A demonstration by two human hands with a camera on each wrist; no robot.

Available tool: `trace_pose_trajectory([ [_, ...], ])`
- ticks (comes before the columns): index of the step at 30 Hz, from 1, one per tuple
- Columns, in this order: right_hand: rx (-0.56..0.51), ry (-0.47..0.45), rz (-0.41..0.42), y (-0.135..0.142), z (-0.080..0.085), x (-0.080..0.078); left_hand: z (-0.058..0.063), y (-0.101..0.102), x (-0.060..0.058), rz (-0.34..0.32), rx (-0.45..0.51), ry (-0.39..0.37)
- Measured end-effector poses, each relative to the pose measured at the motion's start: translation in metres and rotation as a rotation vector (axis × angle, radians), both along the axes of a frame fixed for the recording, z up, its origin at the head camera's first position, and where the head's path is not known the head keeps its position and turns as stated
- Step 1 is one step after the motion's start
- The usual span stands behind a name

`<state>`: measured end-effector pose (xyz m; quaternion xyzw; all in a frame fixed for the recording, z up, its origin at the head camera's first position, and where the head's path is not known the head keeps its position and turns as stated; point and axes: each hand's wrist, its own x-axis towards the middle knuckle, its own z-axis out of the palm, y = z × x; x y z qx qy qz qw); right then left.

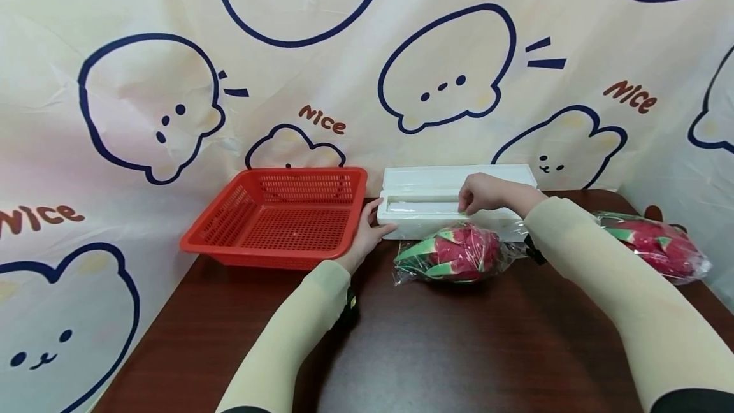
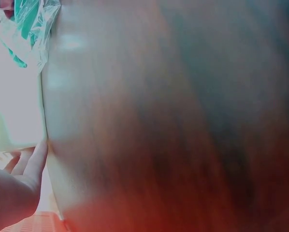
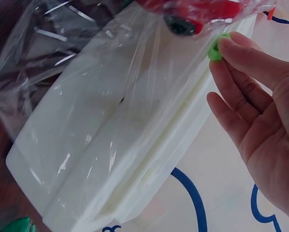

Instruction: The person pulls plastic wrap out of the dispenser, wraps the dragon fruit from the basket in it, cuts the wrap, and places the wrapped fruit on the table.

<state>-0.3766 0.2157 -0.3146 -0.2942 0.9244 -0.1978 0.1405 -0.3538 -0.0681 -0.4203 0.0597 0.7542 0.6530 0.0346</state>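
Observation:
At the back of the table stands a long white cling film box [image 1: 410, 229] with its lid [image 1: 447, 177] raised. My left hand [image 1: 367, 234] holds the box's left end, thumb at the front and fingers at the end face. My right hand [image 1: 483, 193], above the box, pinches a small green slider [image 3: 216, 48] between thumb and forefinger at the box's edge. Clear film [image 3: 62, 34] drapes over the box front in the right wrist view. Right in front of the box lies a red and green dragon fruit [image 1: 467, 253] in clear film.
A red plastic basket [image 1: 275, 257] stands left of the box, beside my left hand. Another film-wrapped dragon fruit [image 1: 659, 247] lies at the right, partly behind my right sleeve. A patterned cloth [image 1: 321, 81] hangs behind the dark wooden table [image 1: 424, 349].

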Motion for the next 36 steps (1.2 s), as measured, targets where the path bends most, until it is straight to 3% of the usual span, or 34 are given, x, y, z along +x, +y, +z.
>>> trace_pose_trajectory([
  [15, -0.008, 0.015, -0.058, 0.049, -0.002, 0.007, -0.005, -0.009, -0.002, 0.034, -0.022, 0.001],
  [26, -0.022, -0.018, -0.065, 0.065, -0.002, 0.014, -0.008, -0.004, 0.000, 0.015, -0.002, -0.028],
  [32, -0.011, 0.112, 0.044, 0.068, -0.001, 0.018, -0.004, -0.002, -0.001, 0.014, 0.003, -0.023],
  [36, 0.018, 0.163, 0.058, 0.070, -0.002, 0.018, -0.001, -0.001, -0.003, 0.009, 0.014, -0.020],
])
